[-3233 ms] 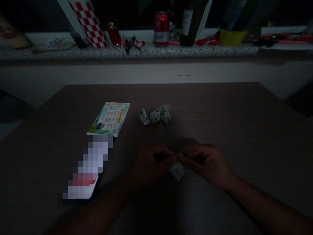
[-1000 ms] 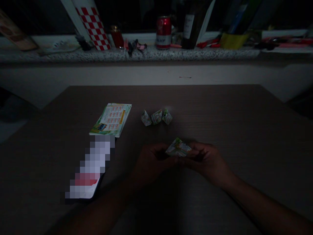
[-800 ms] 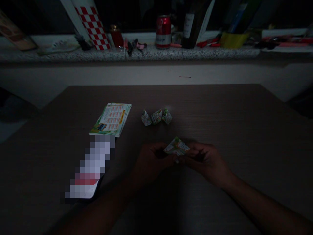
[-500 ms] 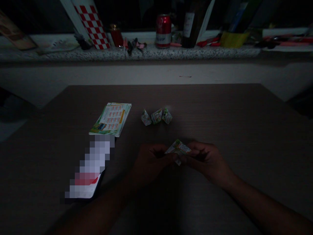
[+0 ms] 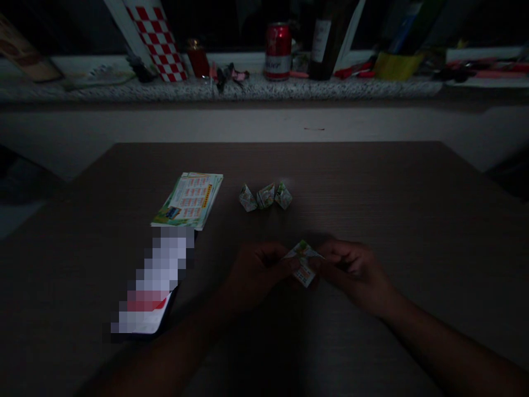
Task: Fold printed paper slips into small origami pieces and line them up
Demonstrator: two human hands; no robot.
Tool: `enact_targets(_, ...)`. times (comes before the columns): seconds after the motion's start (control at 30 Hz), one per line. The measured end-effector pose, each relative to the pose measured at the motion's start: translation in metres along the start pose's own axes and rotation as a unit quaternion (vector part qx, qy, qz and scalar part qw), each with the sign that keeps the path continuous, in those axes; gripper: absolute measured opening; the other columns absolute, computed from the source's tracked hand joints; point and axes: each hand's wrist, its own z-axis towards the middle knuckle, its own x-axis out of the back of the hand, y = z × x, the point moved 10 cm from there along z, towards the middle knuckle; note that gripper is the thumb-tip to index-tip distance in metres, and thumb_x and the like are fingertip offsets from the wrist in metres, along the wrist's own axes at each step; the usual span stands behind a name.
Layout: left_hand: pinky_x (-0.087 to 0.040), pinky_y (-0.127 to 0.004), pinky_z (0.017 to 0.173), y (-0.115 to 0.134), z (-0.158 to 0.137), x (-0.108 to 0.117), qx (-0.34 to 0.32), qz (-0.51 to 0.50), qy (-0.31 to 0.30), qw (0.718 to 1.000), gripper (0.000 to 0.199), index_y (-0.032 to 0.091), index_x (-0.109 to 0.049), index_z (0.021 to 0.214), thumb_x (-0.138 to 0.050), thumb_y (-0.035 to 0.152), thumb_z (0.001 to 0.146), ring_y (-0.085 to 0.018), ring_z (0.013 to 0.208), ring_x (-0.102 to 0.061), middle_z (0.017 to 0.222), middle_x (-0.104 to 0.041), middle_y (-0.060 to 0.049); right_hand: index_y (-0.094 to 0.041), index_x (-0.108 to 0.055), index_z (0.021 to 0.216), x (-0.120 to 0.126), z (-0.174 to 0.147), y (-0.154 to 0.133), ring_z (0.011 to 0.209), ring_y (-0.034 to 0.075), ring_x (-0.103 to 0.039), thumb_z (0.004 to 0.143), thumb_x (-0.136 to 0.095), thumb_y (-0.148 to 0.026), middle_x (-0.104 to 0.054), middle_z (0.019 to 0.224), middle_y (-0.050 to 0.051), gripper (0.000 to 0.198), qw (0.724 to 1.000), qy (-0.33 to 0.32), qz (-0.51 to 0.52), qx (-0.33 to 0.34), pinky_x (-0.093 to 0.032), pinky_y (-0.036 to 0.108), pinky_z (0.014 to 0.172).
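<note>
Between my hands is a small folded piece of printed paper (image 5: 305, 270), green and white, turned so that it looks like a diamond. My left hand (image 5: 260, 273) pinches its left side, thumb on top. On the right side, my right hand (image 5: 351, 270) pinches it the same way, thumb on top and fingers curled behind. Beyond my hands, three small folded paper shapes (image 5: 265, 196) with printed faces stand close together in a row on the table. A stack of printed paper sheets (image 5: 190, 199) lies to the left.
A phone (image 5: 159, 303) with a lit, blurred screen lies left of my left forearm on the wooden table (image 5: 372, 187). Along the stone windowsill (image 5: 239, 91) stand a red can (image 5: 278, 52), a dark bottle (image 5: 322, 47) and a checkered tube (image 5: 159, 44).
The folded paper in my hands has shifted slightly and shows more of its lower printed face, a fuller diamond. Both hands stay in nearly the same place.
</note>
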Motion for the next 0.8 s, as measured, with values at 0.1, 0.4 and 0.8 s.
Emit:
enact_targets(0.1, -0.047, -0.021, 0.061, -0.0006, -0.0002, 0.0013, 0.004, 0.017, 0.005, 1.000, 0.015, 0.013, -0.069, 0.073, -0.068, 0.027, 0.078, -0.013, 0.063, -0.063, 0.069, -0.070, -0.002, -0.016, -0.066, 0.074, -0.0013, 0.0005, -0.0011, 0.055, 0.012, -0.061, 0.081, -0.069, -0.039, -0.068, 0.062, 0.002, 0.023, 1.000, -0.009, -0.013, 0.001, -0.048, 0.022, 0.051)
enact_targets(0.4, -0.048, -0.022, 0.064, -0.0017, 0.0002, -0.0021, -0.004, 0.031, -0.006, 0.999, 0.016, 0.015, -0.071, 0.082, -0.068, 0.030, 0.079, -0.014, 0.069, -0.065, 0.077, -0.072, -0.003, -0.016, -0.071, 0.079, 0.0001, 0.0002, -0.0044, 0.057, 0.012, -0.061, 0.084, -0.065, -0.037, -0.069, 0.066, 0.003, 0.022, 0.999, 0.010, -0.031, 0.017, -0.048, 0.022, 0.053)
enact_targets(0.8, -0.045, -0.021, 0.060, -0.0005, -0.0018, -0.0060, -0.029, 0.102, -0.004, 0.994, 0.018, 0.015, -0.068, 0.082, -0.063, 0.032, 0.083, -0.013, 0.067, -0.060, 0.072, -0.067, -0.001, -0.015, -0.069, 0.078, -0.0010, 0.0000, 0.0017, 0.047, 0.009, -0.046, 0.084, -0.063, -0.042, -0.055, 0.054, -0.002, 0.028, 0.996, 0.009, -0.083, 0.010, -0.035, 0.021, 0.044)
